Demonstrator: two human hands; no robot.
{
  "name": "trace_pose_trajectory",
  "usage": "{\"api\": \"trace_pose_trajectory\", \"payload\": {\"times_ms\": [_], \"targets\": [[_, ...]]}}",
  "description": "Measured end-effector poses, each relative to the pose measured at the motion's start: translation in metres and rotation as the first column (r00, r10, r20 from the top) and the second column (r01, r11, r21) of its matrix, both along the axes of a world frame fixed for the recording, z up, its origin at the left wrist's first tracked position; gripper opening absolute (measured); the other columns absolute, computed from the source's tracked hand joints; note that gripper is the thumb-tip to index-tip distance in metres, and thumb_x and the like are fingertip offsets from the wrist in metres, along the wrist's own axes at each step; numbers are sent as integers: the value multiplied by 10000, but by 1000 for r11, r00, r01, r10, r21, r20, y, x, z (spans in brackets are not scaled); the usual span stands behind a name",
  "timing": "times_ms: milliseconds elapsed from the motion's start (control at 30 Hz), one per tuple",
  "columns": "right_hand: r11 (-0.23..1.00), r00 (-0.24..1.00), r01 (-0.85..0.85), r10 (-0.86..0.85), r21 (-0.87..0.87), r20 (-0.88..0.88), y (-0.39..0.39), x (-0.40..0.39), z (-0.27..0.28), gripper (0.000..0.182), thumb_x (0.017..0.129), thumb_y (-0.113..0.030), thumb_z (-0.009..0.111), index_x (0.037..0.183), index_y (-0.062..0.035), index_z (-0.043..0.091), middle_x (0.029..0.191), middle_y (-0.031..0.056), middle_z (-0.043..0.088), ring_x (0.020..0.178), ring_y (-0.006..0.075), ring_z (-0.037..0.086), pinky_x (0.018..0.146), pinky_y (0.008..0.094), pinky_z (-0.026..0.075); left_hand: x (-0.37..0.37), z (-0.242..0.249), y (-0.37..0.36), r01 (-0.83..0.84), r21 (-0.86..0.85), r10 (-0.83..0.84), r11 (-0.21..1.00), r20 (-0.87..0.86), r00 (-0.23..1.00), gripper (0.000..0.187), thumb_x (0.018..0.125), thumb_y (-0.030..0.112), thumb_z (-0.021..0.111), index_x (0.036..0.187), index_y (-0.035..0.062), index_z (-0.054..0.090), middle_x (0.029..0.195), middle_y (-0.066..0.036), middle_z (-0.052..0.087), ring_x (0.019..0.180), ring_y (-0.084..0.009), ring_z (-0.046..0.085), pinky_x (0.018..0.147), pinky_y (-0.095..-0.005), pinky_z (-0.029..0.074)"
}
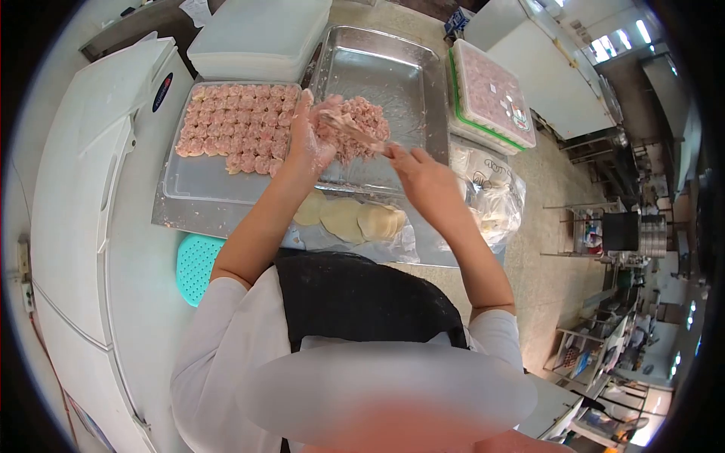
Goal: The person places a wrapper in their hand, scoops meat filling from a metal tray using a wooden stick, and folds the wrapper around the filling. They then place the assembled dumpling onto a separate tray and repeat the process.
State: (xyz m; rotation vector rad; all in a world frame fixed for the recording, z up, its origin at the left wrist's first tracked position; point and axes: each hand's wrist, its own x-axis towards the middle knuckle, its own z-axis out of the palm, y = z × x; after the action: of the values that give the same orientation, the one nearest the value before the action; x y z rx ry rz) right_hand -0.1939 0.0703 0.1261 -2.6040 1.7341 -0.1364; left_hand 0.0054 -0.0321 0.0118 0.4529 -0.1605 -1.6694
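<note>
My right hand [419, 177] grips the handle of a flat spatula [355, 133], whose blade reaches over to my left hand. My left hand [308, 140] is curled at the left side of a metal tray [434, 98], with some pinkish filling at its fingers; a wrapper in it cannot be made out. Under the spatula a heap of minced filling [366, 121] lies in the metal tray. To the left, a plastic tray [204, 189] holds rows of filled dumplings [242, 121]. Round yellow wrappers [343, 219] lie on plastic in front of the metal tray.
Stacked white lids [253, 38] stand behind the dumplings. At the right are a green-rimmed container [491, 90] and a plastic bag [491, 192]. A turquoise perforated stool [198, 264] is at lower left, beside a white freezer [75, 189].
</note>
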Motion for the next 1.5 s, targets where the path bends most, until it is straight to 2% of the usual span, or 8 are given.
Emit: {"api": "trace_pose_trajectory", "payload": {"times_ms": [200,300,367,767,833,1167,1333,1500], "targets": [[987,913,-153,121,52,388,-27,-50,-6,284,935,-232,546,1147,-58,622,961,132,655,835,296,649,733,370,508,-2,22,23,73,-107,-93,992,-200,975,482,881,315,622,1177,-50,514,898,-108,571,835,-232,591,849,-381,502],[963,787,-154,-15,220,616,-31,-69,3,299,950,-237,539,1146,-32,633,1080,159,659,935,261,652,816,322,486,-7,58,43,157,-204,-96,966,282,955,541,817,205,681,1275,2,475,1134,-146,564,1005,-259,602,963,-384,454],[912,771,-144,-140,385,621,-28,-77,13,304,954,-237,537,1148,-23,632,1129,175,651,981,247,647,855,303,471,-1,59,46,344,-522,489,781,853,184,665,768,165,723,1351,72,417,1372,-126,450,1134,-287,564,1034,-361,396],[805,729,-513,226,299,646,-76,-99,-47,300,914,-218,594,1165,-58,622,987,153,664,903,289,655,782,347,503,-15,55,50,500,-197,333,843,922,-197,387,690,217,786,994,22,645,937,-114,668,889,-233,625,817,-340,475],[948,932,-301,269,105,244,-74,-93,-30,286,900,-223,598,1162,-112,626,899,123,639,821,322,637,705,413,504,-8,23,35,410,-115,200,905,965,-169,402,698,229,782,1010,19,642,952,-124,663,901,-234,620,815,-340,473],[969,949,-233,209,78,237,-96,-120,-79,271,901,-222,590,1142,-111,644,852,139,639,796,314,633,699,399,502,-6,29,46,236,-63,81,970,995,-65,481,710,191,773,1130,39,595,959,-104,657,885,-194,612,806,-321,484],[886,673,-425,171,186,720,-62,-111,-39,295,930,-243,548,1105,-31,654,956,197,665,860,323,646,752,351,506,-13,68,58,454,-362,445,814,891,-87,433,707,213,783,1077,56,622,1001,-104,664,897,-215,624,805,-329,500],[914,816,-405,350,25,460,-46,-89,-12,266,912,-256,584,1089,-75,665,817,129,635,752,300,628,661,370,501,-3,53,54,546,-244,415,801,884,-214,393,701,226,787,1010,36,636,994,-83,665,890,-220,624,809,-329,498]]}}
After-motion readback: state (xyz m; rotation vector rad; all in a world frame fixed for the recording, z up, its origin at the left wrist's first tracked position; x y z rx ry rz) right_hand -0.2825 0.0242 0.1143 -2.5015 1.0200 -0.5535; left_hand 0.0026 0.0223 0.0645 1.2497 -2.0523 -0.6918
